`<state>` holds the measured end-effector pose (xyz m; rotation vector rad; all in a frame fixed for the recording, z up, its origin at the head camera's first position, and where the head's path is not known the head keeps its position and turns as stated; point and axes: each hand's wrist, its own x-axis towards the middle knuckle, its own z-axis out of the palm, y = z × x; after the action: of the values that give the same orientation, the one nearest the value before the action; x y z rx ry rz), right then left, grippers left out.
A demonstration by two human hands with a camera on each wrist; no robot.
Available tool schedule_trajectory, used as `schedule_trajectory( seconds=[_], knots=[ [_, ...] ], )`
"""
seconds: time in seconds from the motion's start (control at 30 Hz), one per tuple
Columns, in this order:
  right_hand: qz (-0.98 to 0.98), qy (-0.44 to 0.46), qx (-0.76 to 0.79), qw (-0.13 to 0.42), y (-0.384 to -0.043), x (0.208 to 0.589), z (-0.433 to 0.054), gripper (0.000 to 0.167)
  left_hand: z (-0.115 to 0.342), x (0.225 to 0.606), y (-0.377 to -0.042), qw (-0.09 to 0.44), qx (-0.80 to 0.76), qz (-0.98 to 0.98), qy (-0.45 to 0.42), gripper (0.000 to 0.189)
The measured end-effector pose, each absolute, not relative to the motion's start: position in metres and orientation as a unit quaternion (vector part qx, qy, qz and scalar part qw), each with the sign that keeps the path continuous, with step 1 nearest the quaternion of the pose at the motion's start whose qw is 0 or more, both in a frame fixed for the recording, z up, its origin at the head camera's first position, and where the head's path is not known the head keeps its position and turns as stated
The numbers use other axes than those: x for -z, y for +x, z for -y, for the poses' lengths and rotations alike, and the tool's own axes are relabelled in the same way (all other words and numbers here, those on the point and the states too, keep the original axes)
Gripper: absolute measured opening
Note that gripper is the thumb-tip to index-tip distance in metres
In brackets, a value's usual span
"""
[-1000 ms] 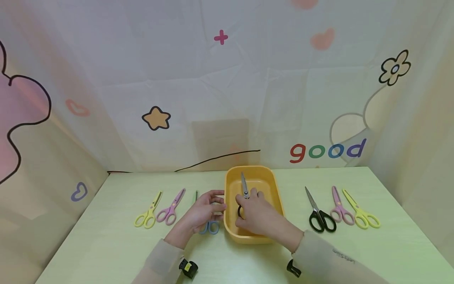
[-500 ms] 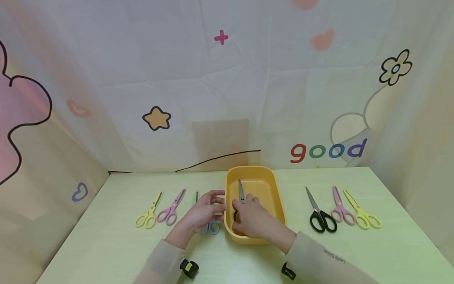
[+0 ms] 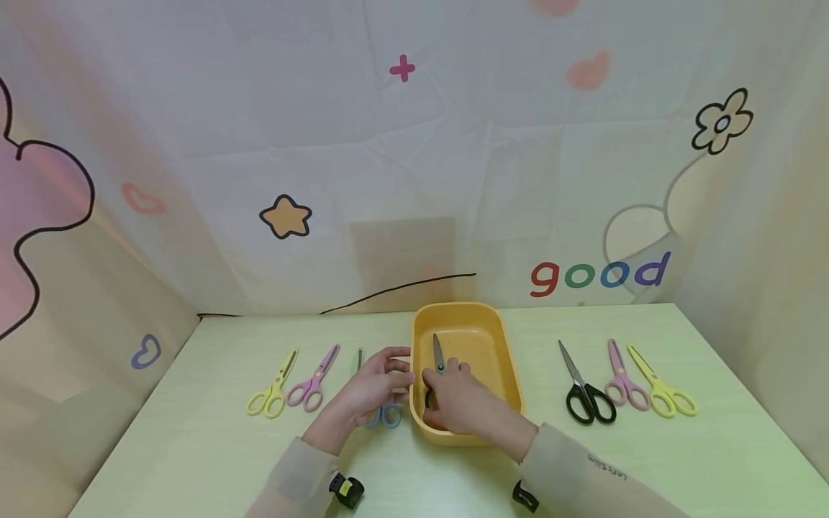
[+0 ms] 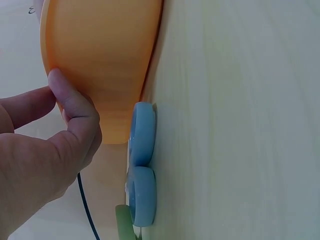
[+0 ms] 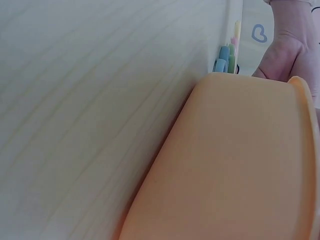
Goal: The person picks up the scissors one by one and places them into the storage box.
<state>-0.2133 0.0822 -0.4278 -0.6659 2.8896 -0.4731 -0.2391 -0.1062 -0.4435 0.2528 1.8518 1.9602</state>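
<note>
the orange tray (image 3: 482, 345) is probably steadied by the left hand (image 3: 376, 381), touching its left side; whether that hand pinches it, i cannot tell. inside the tray, the right hand (image 3: 463, 399) pinches black-handled scissors (image 3: 438, 352) by the handle, probably for control; they lie nearer its near end than before.

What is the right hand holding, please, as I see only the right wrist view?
Observer: In the head view, the right hand grips black-handled scissors inside the tub.
Operator: Thank you; does anything touch the tub from outside?
Observer: The left hand does: in the left wrist view, a fingertip lies against the tub near its rim.
Operator: And what lies to the tub's right in the head view?
Observer: Another black pair, a pink pair and a yellow pair of scissors.
</note>
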Motion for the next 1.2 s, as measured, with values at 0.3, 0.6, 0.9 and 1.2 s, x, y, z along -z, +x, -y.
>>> schedule_trajectory(
  seconds=[0.3,0.6,0.9,1.2],
  knots=[
    [-0.961,-0.223,0.146,0.068,-0.213,0.427,-0.081,0.034,0.106,0.443,-0.238,0.212,-0.706,-0.669,0.095,0.051],
    [-0.970,-0.215,0.106,0.026,-0.212,0.428,-0.083,0.045,0.106,0.444,-0.239,0.210,-0.707,-0.668,0.094,0.051],
    [-0.962,-0.232,0.144,-0.017,-0.211,0.425,-0.091,0.034,0.106,0.446,-0.240,0.212,-0.713,-0.662,0.094,0.051],
    [-0.934,-0.253,0.245,-0.051,-0.209,0.414,-0.107,0.014,0.107,0.447,-0.240,0.212,-0.712,-0.663,0.093,0.052]
  ],
)
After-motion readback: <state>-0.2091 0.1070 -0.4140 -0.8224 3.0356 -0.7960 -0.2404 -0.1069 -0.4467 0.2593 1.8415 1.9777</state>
